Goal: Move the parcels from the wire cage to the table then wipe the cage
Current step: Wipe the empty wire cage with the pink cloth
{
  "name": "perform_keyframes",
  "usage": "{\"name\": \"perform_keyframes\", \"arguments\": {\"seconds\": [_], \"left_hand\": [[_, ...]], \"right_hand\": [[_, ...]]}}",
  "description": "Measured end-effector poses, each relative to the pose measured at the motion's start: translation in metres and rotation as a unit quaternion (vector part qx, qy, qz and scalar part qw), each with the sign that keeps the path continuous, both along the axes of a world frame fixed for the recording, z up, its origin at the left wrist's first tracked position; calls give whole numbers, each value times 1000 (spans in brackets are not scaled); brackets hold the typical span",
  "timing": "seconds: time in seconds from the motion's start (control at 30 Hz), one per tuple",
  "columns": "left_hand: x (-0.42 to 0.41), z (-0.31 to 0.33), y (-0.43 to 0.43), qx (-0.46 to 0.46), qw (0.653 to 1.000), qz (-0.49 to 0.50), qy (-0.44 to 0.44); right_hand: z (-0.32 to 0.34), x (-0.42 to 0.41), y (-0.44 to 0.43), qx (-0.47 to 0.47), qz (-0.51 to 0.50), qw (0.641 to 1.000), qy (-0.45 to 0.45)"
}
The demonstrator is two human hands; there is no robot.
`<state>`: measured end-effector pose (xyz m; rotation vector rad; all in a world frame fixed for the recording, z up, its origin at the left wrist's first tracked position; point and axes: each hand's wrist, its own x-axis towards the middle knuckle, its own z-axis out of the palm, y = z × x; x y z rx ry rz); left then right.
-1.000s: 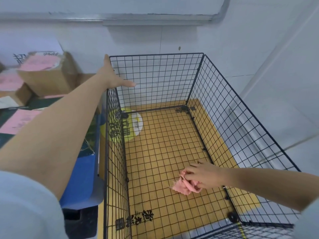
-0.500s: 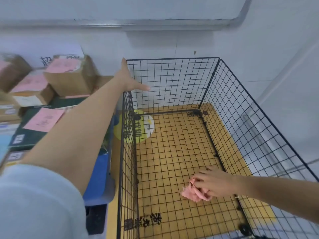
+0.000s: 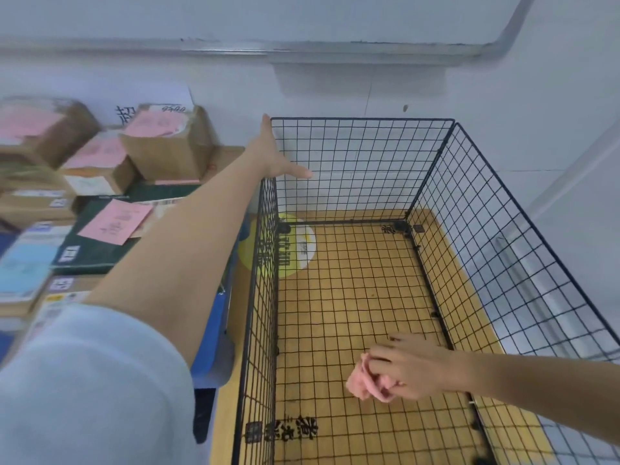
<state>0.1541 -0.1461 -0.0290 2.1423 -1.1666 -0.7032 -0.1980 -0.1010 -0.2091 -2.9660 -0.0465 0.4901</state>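
The black wire cage (image 3: pixel 365 119) stands open-topped on a yellow floor, with no parcels inside. My right hand (image 3: pixel 407 367) is down inside it near the right wall, fingers curled round a crumpled pink cloth (image 3: pixel 360 384) that touches the wire floor. My left hand (image 3: pixel 273 156) reaches out to the cage's far left top corner, with fingers straight and thumb spread across the back panel. Several brown cardboard parcels (image 3: pixel 167 146) with pink labels lie stacked on the table at the left, along with a dark green parcel (image 3: pixel 97 243).
A blue table edge (image 3: pixel 214 333) runs along the cage's left wall. A white wall rises close behind and to the right of the cage. A round yellow floor sticker (image 3: pixel 298 246) shows through the wire at the far left corner.
The view has swung left and brought more parcels into sight. My right hand has slid the pink cloth slightly toward me along the cage floor. My left hand stays on the corner.
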Motion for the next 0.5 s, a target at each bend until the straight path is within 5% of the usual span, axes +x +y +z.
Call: {"name": "perform_keyframes", "arguments": {"seconds": [0.2, 0.5], "left_hand": [[-2, 1, 0, 4, 1000, 4, -8], [-3, 1, 3, -7, 1000, 7, -3]], "right_hand": [[7, 38, 22, 54, 77, 993, -73], [-25, 75, 91, 101, 174, 979, 31]]}}
